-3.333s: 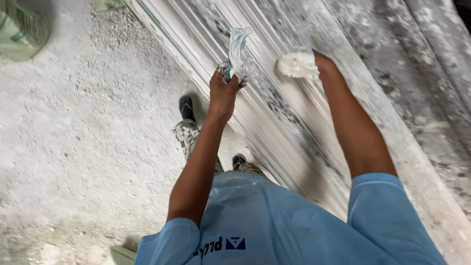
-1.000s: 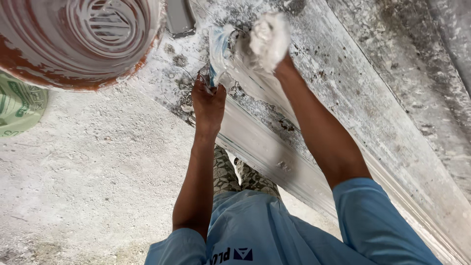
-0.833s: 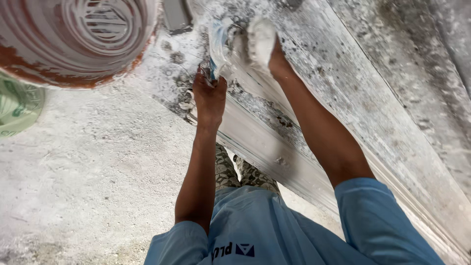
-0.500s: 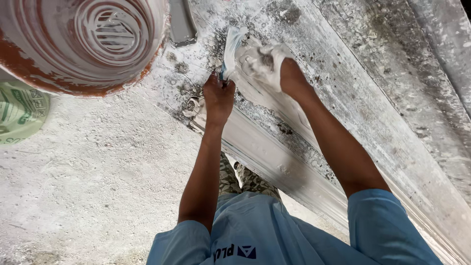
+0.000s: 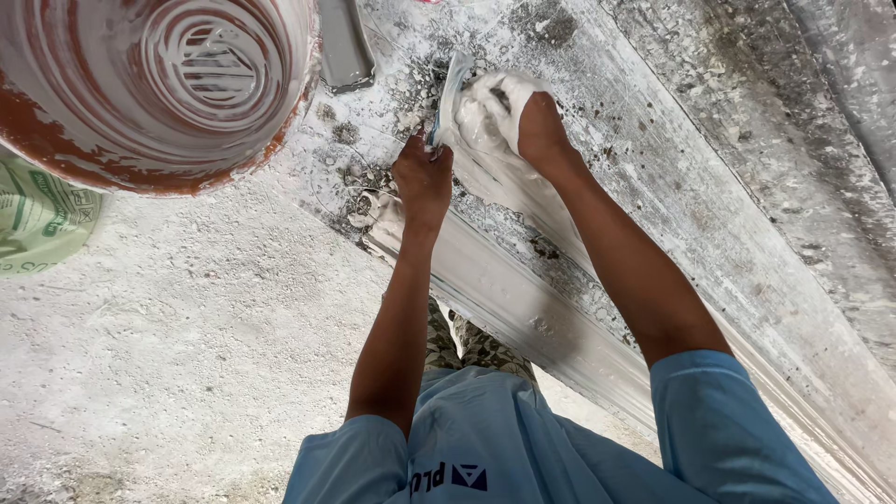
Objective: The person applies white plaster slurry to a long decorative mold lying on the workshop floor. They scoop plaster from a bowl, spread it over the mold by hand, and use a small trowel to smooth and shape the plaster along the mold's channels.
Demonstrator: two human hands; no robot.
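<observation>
Fingers [image 5: 417, 177] of your left hand [image 5: 423, 182] are closed around the handle of a thin scraper blade [image 5: 452, 89], held upright on edge. Your right hand [image 5: 509, 112], coated in white plaster [image 5: 485, 177], is pressed against the blade's right face; how far its fingers curl, can't tell. Both work at the far end of the long plaster moulding [image 5: 523, 299] on the floor [image 5: 168, 355]. Plaster-smeared bucket [image 5: 159, 84] sits far left, flat metal piece [image 5: 343, 47] just beside it.
</observation>
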